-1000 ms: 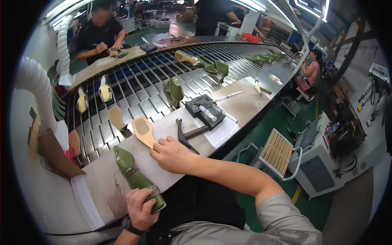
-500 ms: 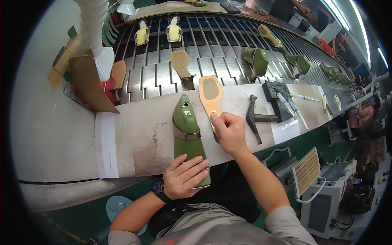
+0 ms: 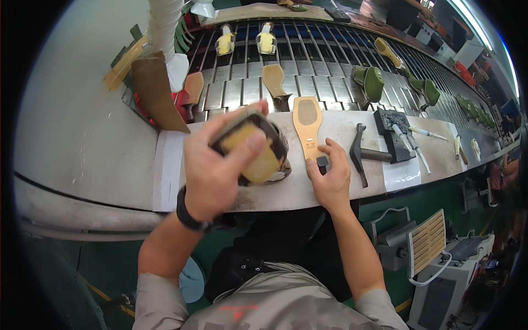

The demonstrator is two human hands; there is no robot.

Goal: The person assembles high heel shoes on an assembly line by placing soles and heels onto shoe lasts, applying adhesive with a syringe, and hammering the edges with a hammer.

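Observation:
My left hand [image 3: 212, 173] grips a green shoe last [image 3: 258, 159], turned so its yellowish underside faces up. My thumb presses on that underside, and dark, rumpled material surrounds its edge. Motion blurs the last somewhat. On the bench, a tan shoe sole [image 3: 308, 126] with a grey-brown forepart patch lies lengthwise. My right hand [image 3: 333, 179] holds its narrow near end, thumb on the edge and fingers curled around a dark heel block [image 3: 322, 163]. Just right of this hand rests a hammer [image 3: 360, 154] with a dark head.
Behind the bench [image 3: 236, 201] runs a slatted metal conveyor [image 3: 242, 91] carrying a heeled sole [image 3: 273, 80], green lasts [image 3: 371, 82] and two yellow-bottomed pieces [image 3: 266, 41]. A black block [image 3: 393, 129] with brushes [image 3: 418, 151] lies right. A white hose [image 3: 165, 27] hangs left.
My left hand has lifted the green last from the bench edge and turned it underside up. My right hand stays at the sole's heel end, its fingers now more spread. The view has shifted.

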